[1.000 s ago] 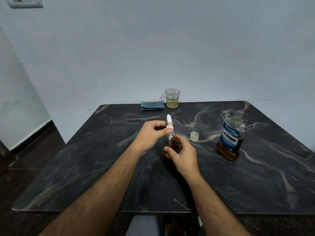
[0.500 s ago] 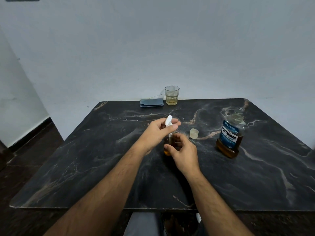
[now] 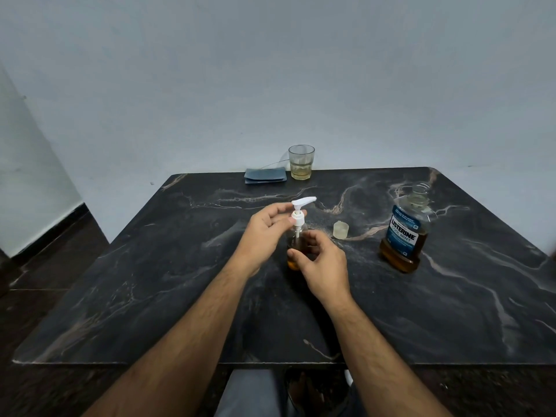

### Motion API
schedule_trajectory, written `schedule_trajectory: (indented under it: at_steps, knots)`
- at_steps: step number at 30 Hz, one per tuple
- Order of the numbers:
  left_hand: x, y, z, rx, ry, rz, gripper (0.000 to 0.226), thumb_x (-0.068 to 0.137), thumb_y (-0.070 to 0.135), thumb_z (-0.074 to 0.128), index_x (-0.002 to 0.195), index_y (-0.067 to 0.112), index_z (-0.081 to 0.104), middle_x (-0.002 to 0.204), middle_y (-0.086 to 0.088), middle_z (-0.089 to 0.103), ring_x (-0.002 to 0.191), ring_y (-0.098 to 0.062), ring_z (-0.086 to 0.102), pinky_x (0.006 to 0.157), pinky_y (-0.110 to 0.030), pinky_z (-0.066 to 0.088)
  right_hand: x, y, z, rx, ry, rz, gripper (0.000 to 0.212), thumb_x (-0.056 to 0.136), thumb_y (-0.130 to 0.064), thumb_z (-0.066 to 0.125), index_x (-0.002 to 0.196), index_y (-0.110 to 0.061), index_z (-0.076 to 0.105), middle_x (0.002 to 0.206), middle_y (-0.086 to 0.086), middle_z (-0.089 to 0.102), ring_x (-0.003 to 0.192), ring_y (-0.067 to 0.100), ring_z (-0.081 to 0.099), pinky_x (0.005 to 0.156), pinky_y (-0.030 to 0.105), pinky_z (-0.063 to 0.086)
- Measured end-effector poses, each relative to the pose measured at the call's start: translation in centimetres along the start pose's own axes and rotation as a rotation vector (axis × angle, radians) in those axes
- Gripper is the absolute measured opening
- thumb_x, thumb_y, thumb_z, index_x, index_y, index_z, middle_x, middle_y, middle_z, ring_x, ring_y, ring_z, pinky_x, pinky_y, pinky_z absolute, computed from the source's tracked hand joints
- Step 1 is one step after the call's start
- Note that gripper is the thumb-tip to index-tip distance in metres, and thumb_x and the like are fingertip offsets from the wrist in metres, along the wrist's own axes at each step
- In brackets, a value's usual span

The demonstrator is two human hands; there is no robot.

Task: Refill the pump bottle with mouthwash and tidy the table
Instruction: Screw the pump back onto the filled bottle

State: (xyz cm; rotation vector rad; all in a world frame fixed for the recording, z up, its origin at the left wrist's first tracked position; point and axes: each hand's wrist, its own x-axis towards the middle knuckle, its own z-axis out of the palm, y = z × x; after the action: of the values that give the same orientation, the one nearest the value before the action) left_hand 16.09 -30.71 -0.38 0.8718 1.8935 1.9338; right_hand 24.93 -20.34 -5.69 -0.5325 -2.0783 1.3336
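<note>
A small clear pump bottle (image 3: 296,243) with amber liquid stands at the middle of the dark marble table (image 3: 150,281). My right hand (image 3: 320,266) wraps its body from the right. My left hand (image 3: 266,233) pinches the white collar of the pump head (image 3: 301,207), whose spout points right. The open Listerine bottle (image 3: 404,234), partly full of amber mouthwash, stands to the right. Its pale cap (image 3: 341,229) lies on the table between the two bottles.
At the table's far edge stand a glass (image 3: 301,162) with a little yellowish liquid and a folded blue cloth (image 3: 265,176) beside it. A pale wall rises right behind the table. Dark floor lies to the left.
The pump head has turned so its spout now points right instead of away. My left fingers have shifted lower onto its collar. My right hand still holds the bottle.
</note>
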Motion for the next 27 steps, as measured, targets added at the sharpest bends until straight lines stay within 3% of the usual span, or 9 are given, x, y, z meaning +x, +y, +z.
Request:
schedule_trajectory:
  at_steps: [3,5,7,10,14,18,22,27]
  knots:
    - [-0.1,0.3,0.7,0.017,-0.042,-0.018,0.025,0.097,0.006,0.051,0.112,0.018,0.066,0.115,0.002,0.074,0.113,-0.007,0.065,0.098,-0.025,0.047,0.0,0.0,0.1,-0.027,0.009,0.001,0.037,0.076,-0.022,0.083,0.11,-0.025,0.067,0.094,-0.015,0.07,0.087,-0.005,0.065,0.076,0.011,0.049]
    - [0.0,0.4,1.2,0.11,0.016,-0.01,0.02,0.091,0.021,0.068,0.11,0.021,0.063,0.111,0.005,0.074,0.104,-0.005,0.067,0.089,-0.021,0.048,0.0,0.1,0.2,-0.046,0.019,-0.007,0.038,0.076,-0.024,0.083,0.11,-0.025,0.067,0.096,-0.012,0.072,0.09,0.0,0.067,0.082,0.02,0.053]
    - [0.3,0.1,1.6,0.22,0.132,-0.021,0.042,0.072,0.043,0.082,0.103,0.03,0.058,0.102,0.006,0.073,0.096,-0.008,0.068,0.084,-0.026,0.051,-0.1,0.1,0.2,-0.057,0.024,-0.016,0.038,0.076,-0.025,0.083,0.111,-0.025,0.067,0.097,-0.012,0.073,0.091,0.001,0.067,0.085,0.024,0.054]
    - [0.4,-0.3,1.8,0.348,0.232,-0.022,0.051,0.053,0.063,0.079,0.088,0.031,0.06,0.088,0.006,0.072,0.086,-0.013,0.068,0.079,-0.038,0.057,-0.1,0.1,0.1,-0.065,0.02,-0.029,0.039,0.076,-0.025,0.083,0.111,-0.026,0.066,0.098,-0.013,0.073,0.091,0.0,0.067,0.085,0.025,0.055]
    - [0.3,-0.4,1.6,0.354,0.249,0.028,0.027,0.064,0.044,0.085,0.077,0.027,0.069,0.079,0.007,0.073,0.08,-0.012,0.069,0.079,-0.043,0.057,-0.2,-0.1,0.0,-0.057,0.021,-0.018,0.039,0.076,-0.025,0.083,0.111,-0.028,0.066,0.096,-0.014,0.071,0.091,-0.001,0.066,0.084,0.024,0.055]
    - [0.3,-0.3,1.3,0.324,0.193,0.046,0.016,0.074,0.031,0.083,0.084,0.022,0.074,0.084,0.007,0.076,0.085,-0.01,0.071,0.086,-0.042,0.056,-0.3,-0.3,-0.1,-0.063,0.018,-0.014,0.037,0.076,-0.026,0.083,0.109,-0.029,0.066,0.092,-0.015,0.069,0.088,-0.002,0.065,0.081,0.023,0.054]
    - [0.2,-0.3,1.5,0.342,0.191,0.057,0.012,0.078,0.032,0.08,0.086,0.025,0.075,0.085,0.01,0.076,0.086,-0.007,0.071,0.086,-0.042,0.057,-0.3,-0.3,-0.1,-0.093,0.02,-0.032,0.038,0.077,-0.028,0.082,0.111,-0.028,0.066,0.096,-0.014,0.07,0.089,0.0,0.065,0.083,0.026,0.055]
    - [-0.8,0.0,2.9,0.392,0.333,0.04,0.018,0.072,0.043,0.081,0.08,0.028,0.074,0.073,0.016,0.073,0.075,-0.001,0.069,0.075,-0.033,0.057,-0.3,0.0,0.2,-0.166,0.022,-0.071,0.039,0.077,-0.034,0.076,0.114,-0.027,0.064,0.101,-0.012,0.071,0.095,0.004,0.066,0.087,0.034,0.055]
